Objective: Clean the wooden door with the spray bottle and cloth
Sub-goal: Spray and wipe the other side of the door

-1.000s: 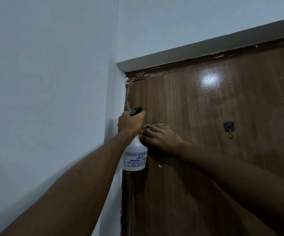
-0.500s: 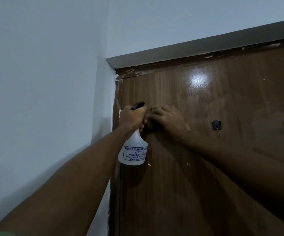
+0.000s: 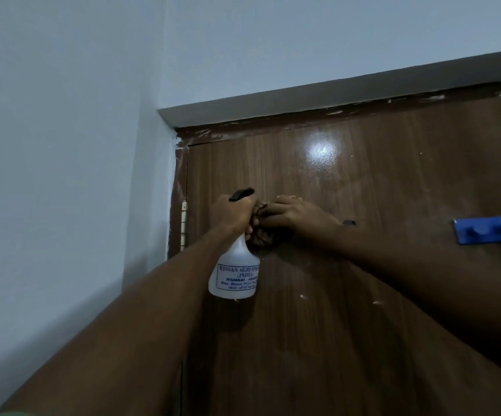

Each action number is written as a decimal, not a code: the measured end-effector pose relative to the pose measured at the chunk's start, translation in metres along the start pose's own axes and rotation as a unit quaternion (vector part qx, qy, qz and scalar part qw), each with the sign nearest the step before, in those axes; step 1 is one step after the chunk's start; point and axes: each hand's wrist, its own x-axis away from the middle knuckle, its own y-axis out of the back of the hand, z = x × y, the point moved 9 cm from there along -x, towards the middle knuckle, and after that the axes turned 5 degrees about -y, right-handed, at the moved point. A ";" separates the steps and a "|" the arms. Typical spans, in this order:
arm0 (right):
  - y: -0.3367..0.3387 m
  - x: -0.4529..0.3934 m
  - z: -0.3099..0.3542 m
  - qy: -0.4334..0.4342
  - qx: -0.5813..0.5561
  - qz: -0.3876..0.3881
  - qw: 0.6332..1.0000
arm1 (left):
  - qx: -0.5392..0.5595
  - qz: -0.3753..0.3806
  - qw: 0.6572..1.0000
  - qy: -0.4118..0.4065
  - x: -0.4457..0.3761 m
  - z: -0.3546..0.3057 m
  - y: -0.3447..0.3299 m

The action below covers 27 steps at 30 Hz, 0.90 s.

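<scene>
My left hand grips the spray bottle by its neck against the wooden door, near the hinge edge, long axis upright, black nozzle aimed right. My right hand, just beside it, presses a brown cloth to the door, fingers curled on it.

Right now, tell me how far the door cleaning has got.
Done: can't tell; pale flecks dot the door. In hand: left hand grips the bottle; right hand holds a brown cloth at the door. Left: most of the panel.
</scene>
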 end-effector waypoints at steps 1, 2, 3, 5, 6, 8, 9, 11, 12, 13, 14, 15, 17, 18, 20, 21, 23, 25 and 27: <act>0.005 0.005 -0.013 0.012 0.005 0.035 0.999 | -0.001 0.004 1.000 0.002 0.002 0.001 -0.003; 0.014 0.009 -0.030 0.007 0.015 0.047 0.999 | 0.003 0.007 1.000 0.002 0.003 0.001 -0.005; 0.024 0.012 -0.051 -0.022 0.018 0.039 0.999 | 0.009 0.008 1.000 0.001 0.005 -0.001 -0.006; 0.053 0.022 -0.089 -0.129 0.004 -0.053 0.990 | 0.018 0.015 1.000 -0.002 0.008 -0.005 -0.012; 0.066 0.031 -0.100 -0.184 -0.009 -0.109 0.977 | 0.020 0.019 1.000 -0.001 0.010 -0.008 -0.016; 0.069 0.043 -0.100 -0.227 0.004 -0.143 0.963 | 0.021 0.021 1.000 0.005 0.014 -0.012 -0.024; 0.062 0.044 -0.088 -0.214 0.018 -0.115 0.970 | 0.020 0.019 1.000 0.010 0.016 -0.012 -0.027; 0.040 0.044 -0.051 -0.073 0.040 -0.016 0.996 | 0.012 0.014 1.000 0.017 0.021 -0.015 -0.033; 0.029 0.051 -0.037 0.018 0.055 0.036 0.998 | 0.004 0.016 1.000 0.018 0.024 -0.017 -0.038; 0.026 0.058 -0.032 0.070 0.069 0.076 0.992 | -0.006 0.022 1.000 0.017 0.027 -0.019 -0.045; 0.030 0.061 -0.040 0.074 0.085 0.083 0.990 | -0.015 0.030 0.999 0.015 0.030 -0.021 -0.052; 0.039 0.060 -0.055 0.046 0.101 0.055 0.992 | -0.023 0.034 0.999 0.013 0.034 -0.023 -0.059; 0.076 0.061 -0.089 -0.084 0.108 -0.067 0.988 | -0.024 0.033 0.999 0.009 0.039 -0.027 -0.070; 0.085 0.065 -0.102 -0.155 0.097 -0.097 0.978 | -0.021 0.034 0.999 0.003 0.041 -0.029 -0.073; 0.081 0.063 -0.101 -0.194 0.098 -0.081 0.973 | -0.016 0.033 0.999 -0.023 0.043 -0.036 -0.078; 0.073 0.060 -0.089 -0.169 0.107 -0.055 0.978 | -0.017 0.031 0.999 -0.036 0.044 -0.040 -0.080; 0.045 0.060 -0.052 -0.018 0.094 0.008 0.995 | -0.026 0.030 0.998 -0.050 0.048 -0.044 -0.083; 0.016 0.077 -0.028 0.113 0.098 0.115 0.982 | -0.045 0.035 0.997 -0.058 0.052 -0.048 -0.088; 0.029 0.080 -0.040 0.098 0.098 0.114 0.984 | -0.059 0.037 0.996 -0.063 0.053 -0.053 -0.091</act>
